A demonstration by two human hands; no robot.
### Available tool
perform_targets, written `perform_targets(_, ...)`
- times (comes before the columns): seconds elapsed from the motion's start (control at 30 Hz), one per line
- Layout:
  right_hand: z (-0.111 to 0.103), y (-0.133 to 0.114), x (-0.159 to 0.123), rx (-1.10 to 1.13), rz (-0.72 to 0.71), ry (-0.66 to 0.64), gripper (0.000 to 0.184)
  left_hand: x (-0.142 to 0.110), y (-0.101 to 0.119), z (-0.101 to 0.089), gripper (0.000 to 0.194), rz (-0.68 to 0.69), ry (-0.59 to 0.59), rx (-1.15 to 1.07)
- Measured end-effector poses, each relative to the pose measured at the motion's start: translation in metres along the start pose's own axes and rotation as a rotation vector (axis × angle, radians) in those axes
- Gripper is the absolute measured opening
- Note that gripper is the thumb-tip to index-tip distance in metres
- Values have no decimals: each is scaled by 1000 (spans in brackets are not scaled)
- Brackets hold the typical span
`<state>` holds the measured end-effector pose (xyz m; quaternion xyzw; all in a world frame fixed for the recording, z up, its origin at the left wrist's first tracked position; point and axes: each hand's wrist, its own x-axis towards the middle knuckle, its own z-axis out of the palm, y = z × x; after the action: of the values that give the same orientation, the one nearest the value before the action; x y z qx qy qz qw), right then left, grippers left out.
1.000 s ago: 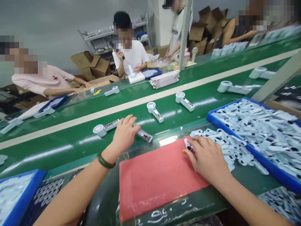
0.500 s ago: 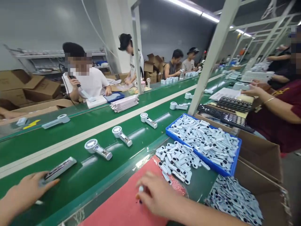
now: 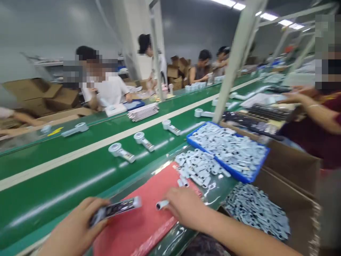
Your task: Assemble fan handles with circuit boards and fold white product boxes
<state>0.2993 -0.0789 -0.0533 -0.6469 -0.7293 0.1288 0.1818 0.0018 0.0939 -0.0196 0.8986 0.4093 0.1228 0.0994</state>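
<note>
My left hand (image 3: 80,225) is closed around a handheld fan (image 3: 124,206); its handle points right with dark inner parts exposed, and its other end is hidden in my palm. To the right, my right hand (image 3: 186,208) pinches a small pale-blue cover piece (image 3: 162,204) with a dark oval at its tip. Both hands are over a red mat (image 3: 157,185), the fan and the cover piece apart from each other. Beyond my right hand lies a loose pile of similar cover pieces (image 3: 197,165), beside a blue tray (image 3: 246,177) filled with more.
Several similar fans (image 3: 121,152) lie on the green conveyor belt (image 3: 80,167). At right, a cardboard box (image 3: 290,185) stands by a heap of pale pieces (image 3: 255,209). A slanted metal post (image 3: 231,64) rises behind the tray. Co-workers sit across the belt and at right.
My left hand has brought the fan from over the belt to the red mat, near my right hand. The cover piece in my right hand now shows more clearly. The view has shifted slightly.
</note>
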Motion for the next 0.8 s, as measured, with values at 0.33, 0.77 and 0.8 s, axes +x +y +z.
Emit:
perform_targets(0.33, 11, -27, 19, 200, -55, 86, 18, -40, 70, 39, 47, 108, -36, -130)
perform_targets(0.77, 71, -4, 18, 249, -141, 44, 31, -43, 77, 51, 16, 178, -66, -209)
perform_targets(0.8, 75, 0, 20, 308, -113, 31, 32, -43, 77, 51, 16, 183, -60, -208)
